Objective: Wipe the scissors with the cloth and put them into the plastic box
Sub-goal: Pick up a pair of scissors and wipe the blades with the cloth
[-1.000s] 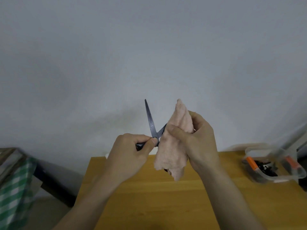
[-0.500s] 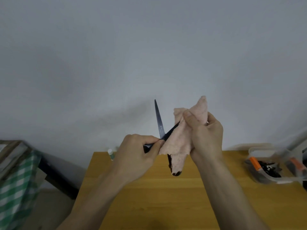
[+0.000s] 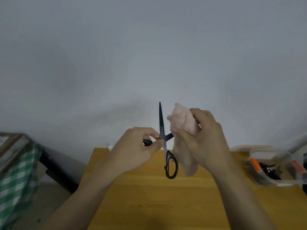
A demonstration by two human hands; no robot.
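Observation:
Black scissors [image 3: 162,125] are held spread apart above the wooden table [image 3: 149,196], one blade pointing straight up and one handle loop hanging down at the centre. My left hand [image 3: 137,150] pinches the scissors near the pivot and holds the other handle. My right hand [image 3: 202,140] grips a pale pink cloth [image 3: 182,123] wrapped round the second blade, which is mostly hidden. The clear plastic box [image 3: 259,180] sits at the table's right edge.
The plastic box holds orange-handled items and dark small parts. A green-and-white checked cloth [image 3: 15,183] drapes over furniture at the far left, beside a dark frame. A grey wall fills the background behind the table.
The cloth in my right hand has slid up along the covered blade. The lower handle loop now hangs fully in view, and the upright blade stands more vertical.

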